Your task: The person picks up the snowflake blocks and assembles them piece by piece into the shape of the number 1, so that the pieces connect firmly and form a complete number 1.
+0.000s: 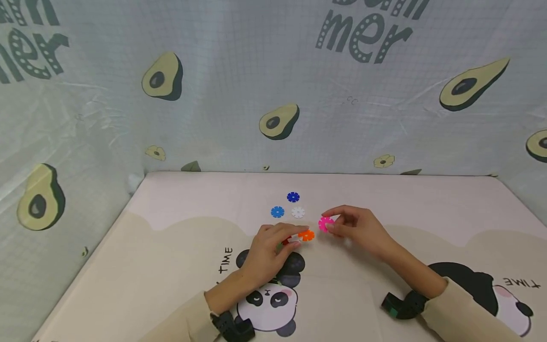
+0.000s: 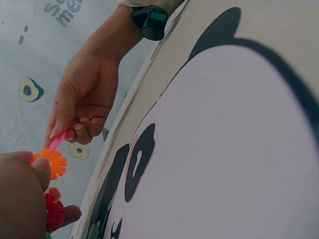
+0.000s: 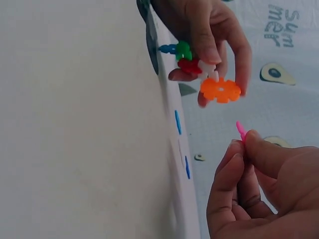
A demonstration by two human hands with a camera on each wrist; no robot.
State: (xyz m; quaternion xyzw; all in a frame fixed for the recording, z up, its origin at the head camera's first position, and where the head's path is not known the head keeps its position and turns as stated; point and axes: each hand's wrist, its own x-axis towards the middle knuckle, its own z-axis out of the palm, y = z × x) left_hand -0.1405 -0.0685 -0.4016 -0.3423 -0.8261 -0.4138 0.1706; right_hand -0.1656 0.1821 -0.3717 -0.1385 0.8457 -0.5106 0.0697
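My left hand [image 1: 270,249] grips a joined chain of snowflake-shaped plastic discs. In the right wrist view the chain runs from a blue disc [image 3: 168,49] through a green disc [image 3: 184,51], a red disc [image 3: 189,65] and a white disc [image 3: 207,69] to an orange disc [image 3: 220,90] at its free end. Between thumb and fingertips, my right hand [image 1: 361,230] pinches a pink disc [image 1: 325,223]. That pink disc is held just right of the orange one in the head view, edge-on in both wrist views.
Beyond the hands, a dark blue disc [image 1: 293,197], a light blue disc [image 1: 277,212] and a white disc [image 1: 298,212] lie on the table cover [image 1: 171,266], which has panda prints. A curtain [image 1: 222,85] printed with avocados hangs behind the table's far edge.
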